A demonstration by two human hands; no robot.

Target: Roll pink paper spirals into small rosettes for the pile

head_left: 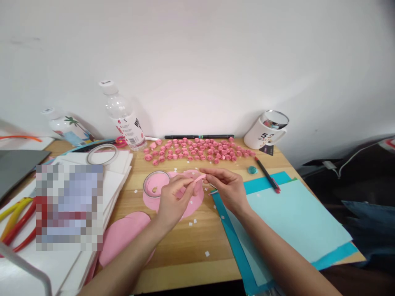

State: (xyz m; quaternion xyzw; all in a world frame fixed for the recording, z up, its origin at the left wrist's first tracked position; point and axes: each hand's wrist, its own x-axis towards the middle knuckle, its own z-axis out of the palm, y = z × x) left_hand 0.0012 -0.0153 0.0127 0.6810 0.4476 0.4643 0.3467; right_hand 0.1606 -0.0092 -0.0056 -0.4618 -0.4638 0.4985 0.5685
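My left hand and my right hand meet over the wooden table, fingers pinched on the two ends of a thin pink paper strip. Under them lies a pink paper disc, with a small glass jar at its left edge. Several small rolled pink paper roses are spread in rows behind the hands. Another pink paper piece lies near my left forearm.
Light blue and teal paper sheets lie right, a red-tipped pen and a small teal bead above them. A white mug, a black marker, two plastic bottles, white sheets with a tape ring stand behind and left.
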